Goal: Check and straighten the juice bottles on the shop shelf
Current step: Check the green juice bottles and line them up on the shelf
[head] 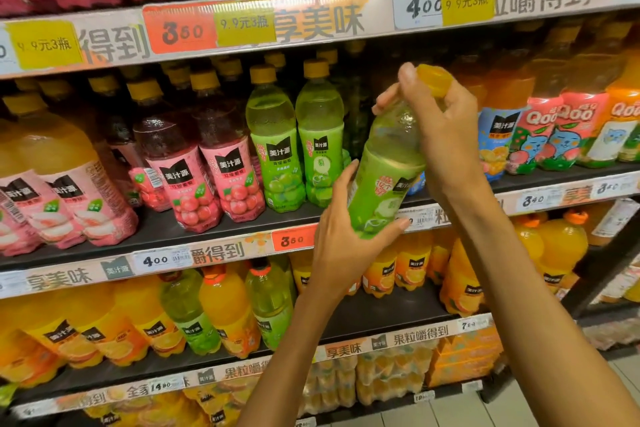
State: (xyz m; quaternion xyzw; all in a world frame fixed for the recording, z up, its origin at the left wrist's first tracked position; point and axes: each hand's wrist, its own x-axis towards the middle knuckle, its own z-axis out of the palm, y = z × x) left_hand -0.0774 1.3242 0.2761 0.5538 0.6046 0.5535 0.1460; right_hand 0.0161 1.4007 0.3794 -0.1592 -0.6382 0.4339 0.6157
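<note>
Two hands on one green-labelled clear plastic grape juice bottle (384, 170), tilted, off the middle dark shelf (194, 236). My left hand (341, 236) wraps its base; my right hand (440, 121) grips the neck under its yellow cap (434, 80).

Not much to report on the person, honestly. 2 bare forearms come up in front of the shelf (194, 236), no sleeves anywhere in view. The left hand (341, 236) and right hand (446, 125) have no gloves, rings, watch or bracelets on them. Short, plain fingernails, no polish showing.
</note>
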